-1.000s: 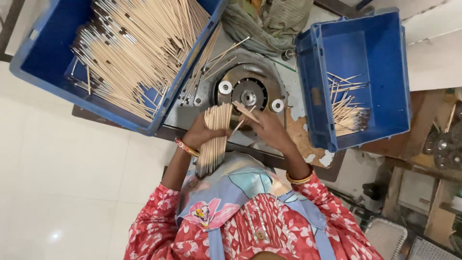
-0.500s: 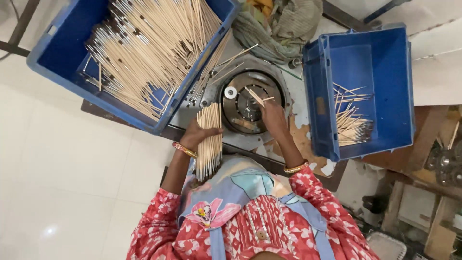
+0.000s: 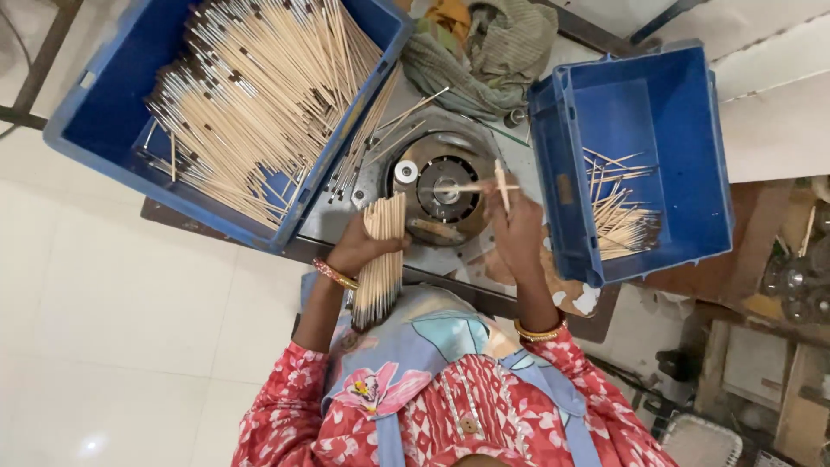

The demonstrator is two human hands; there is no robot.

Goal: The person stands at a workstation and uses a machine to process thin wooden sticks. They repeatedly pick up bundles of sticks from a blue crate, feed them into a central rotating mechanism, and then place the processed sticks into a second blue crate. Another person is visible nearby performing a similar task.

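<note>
Left hand [image 3: 359,251] fingers clench a stick bundle [image 3: 382,259] — right hand [image 3: 516,232] fingers pinch one stick [image 3: 501,184].

Pale tiled workshop floor under a cluttered work corner

The floor [image 3: 130,346] is laid with large cream tiles, glossy enough to carry a soft spot of reflected light near the lower left. A dark metal frame leg [image 3: 39,69] crosses the upper left corner. At the top, a crumpled grey-green cloth [image 3: 484,60] lies bunched with a bit of yellow fabric beside it. Along the right side stand brown wooden boards and low shelving [image 3: 761,346], dusty and crowded with small dim objects too blurred to tell. A white wire basket [image 3: 700,441] sits at the lower right. The light is even and diffuse.
</note>
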